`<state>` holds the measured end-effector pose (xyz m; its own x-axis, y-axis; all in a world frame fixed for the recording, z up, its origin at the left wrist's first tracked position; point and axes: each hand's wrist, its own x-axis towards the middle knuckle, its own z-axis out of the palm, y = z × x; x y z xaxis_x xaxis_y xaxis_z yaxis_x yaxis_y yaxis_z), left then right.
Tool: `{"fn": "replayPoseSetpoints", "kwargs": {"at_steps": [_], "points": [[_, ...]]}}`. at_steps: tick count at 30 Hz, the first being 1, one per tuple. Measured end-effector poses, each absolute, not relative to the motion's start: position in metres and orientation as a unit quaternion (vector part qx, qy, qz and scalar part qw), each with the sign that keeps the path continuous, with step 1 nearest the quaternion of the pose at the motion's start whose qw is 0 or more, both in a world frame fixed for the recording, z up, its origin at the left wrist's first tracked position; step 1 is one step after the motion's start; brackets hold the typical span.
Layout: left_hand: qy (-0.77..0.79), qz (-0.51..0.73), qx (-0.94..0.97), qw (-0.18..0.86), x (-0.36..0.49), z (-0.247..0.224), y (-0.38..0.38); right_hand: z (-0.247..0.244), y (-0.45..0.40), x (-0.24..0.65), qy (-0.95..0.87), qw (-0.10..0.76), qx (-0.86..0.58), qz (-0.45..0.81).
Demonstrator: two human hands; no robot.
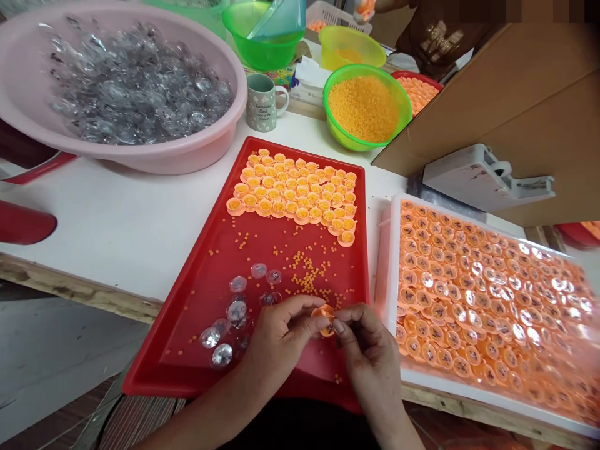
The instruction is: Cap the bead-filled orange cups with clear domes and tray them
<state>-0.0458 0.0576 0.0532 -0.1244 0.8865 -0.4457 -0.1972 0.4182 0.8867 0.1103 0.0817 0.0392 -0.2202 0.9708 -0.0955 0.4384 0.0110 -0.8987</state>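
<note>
Over the front part of a red tray [187, 312], my left hand [285, 328] pinches a small orange cup [323, 312] between thumb and fingers. My right hand [368, 340] closes its thumb and forefinger on the cup's right side. Rows of orange cups with yellow bits inside [290, 187] stand at the tray's far end. Loose yellow bits [309, 272] are scattered beyond my hands. Several clear round plastic pieces [237, 310] lie to the left of my left hand.
A pink basin [187, 150] of clear plastic pieces stands back left, beside a mug [261, 103]. Behind the tray is a green bowl [365, 109] of yellow bits. At right, a white tray [396, 250] holds many finished-looking orange cups. A person's dark clothing [435, 34] shows at the back.
</note>
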Motion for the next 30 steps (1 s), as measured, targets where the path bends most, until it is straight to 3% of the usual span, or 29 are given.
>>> {"fn": "replayPoseSetpoints", "kwargs": {"at_steps": [8, 14, 20, 24, 30], "points": [[0.626, 0.489, 0.406, 0.452, -0.041, 0.044, 0.050, 0.037, 0.077, 0.109, -0.673, 0.328, -0.506, 0.429], [0.606, 0.477, 0.440, 0.460, -0.045, 0.048, 0.051, 0.037, 0.078, 0.111, -0.695, 0.329, -0.470, 0.433], [0.611, 0.447, 0.556, 0.344, -0.042, 0.042, 0.049, 0.037, 0.075, 0.109, -0.731, 0.306, -0.474, 0.384], [0.617, 0.414, 0.571, 0.349, -0.036, 0.037, 0.041, 0.037, 0.074, 0.105, -0.742, 0.323, -0.477, 0.342], [0.614, 0.369, 0.561, 0.415, -0.037, 0.043, 0.044, 0.034, 0.070, 0.104, -0.686, 0.323, -0.496, 0.423]]}}
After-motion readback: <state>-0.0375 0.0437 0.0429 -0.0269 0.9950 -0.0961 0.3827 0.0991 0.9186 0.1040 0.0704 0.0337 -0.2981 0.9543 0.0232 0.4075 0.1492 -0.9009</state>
